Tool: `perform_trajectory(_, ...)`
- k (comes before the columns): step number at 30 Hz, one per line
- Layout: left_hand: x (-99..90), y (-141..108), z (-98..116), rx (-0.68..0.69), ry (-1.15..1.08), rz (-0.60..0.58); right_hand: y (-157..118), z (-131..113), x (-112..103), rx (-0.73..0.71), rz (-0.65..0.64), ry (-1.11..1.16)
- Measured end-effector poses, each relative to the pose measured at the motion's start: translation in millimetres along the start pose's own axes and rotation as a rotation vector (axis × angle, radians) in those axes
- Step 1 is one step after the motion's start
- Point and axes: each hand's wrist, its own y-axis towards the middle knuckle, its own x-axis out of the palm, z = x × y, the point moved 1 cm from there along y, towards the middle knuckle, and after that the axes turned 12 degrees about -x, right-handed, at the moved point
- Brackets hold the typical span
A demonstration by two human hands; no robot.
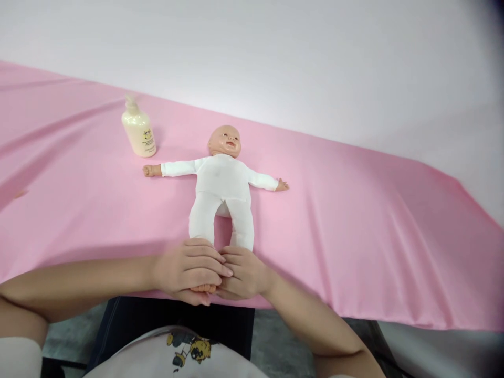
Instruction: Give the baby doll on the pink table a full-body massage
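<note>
A baby doll (223, 176) with a white cloth body lies on its back, arms spread, its head pointing away from me. My left hand (192, 269) is wrapped round the lower end of the doll's leg on the left, and the toes of a foot (205, 288) show beneath my fingers. Round the other leg's lower end, my right hand (243, 273) is closed, hiding the foot there. The fingertips of both hands meet and overlap between the legs.
A pale yellow pump bottle (140, 132) stands beyond the doll's outstretched arm on the left. Under everything lies a pink cloth (354, 226) with some creases, covering the table. Its near edge runs just in front of my body. Behind is a white wall-like surface (275, 63).
</note>
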Motion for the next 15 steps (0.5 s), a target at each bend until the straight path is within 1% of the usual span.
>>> perform_trajectory(3,-3.8,1,0,-0.012,-0.054,-0.013,-3,11,-8,-0.099,0.118,-0.037)
perform_trajectory(6,-5.9,3,0,-0.016,-0.090,-0.029,-7,28,-20,-0.008,0.192,-0.026)
perform_trajectory(8,-5.7,3,0,-0.001,-0.088,-0.051,-11,39,-27,0.100,0.274,-0.056)
perform_trajectory(10,-4.5,2,-1,0.019,-0.100,-0.087,-14,49,-31,0.233,0.326,-0.125)
perform_trajectory(12,-2.8,1,-1,0.030,-0.125,-0.137,-18,56,-30,0.395,0.332,-0.168)
perform_trajectory(15,0.7,-1,-3,0.035,-0.134,-0.177,-25,65,-20,0.677,0.317,-0.147)
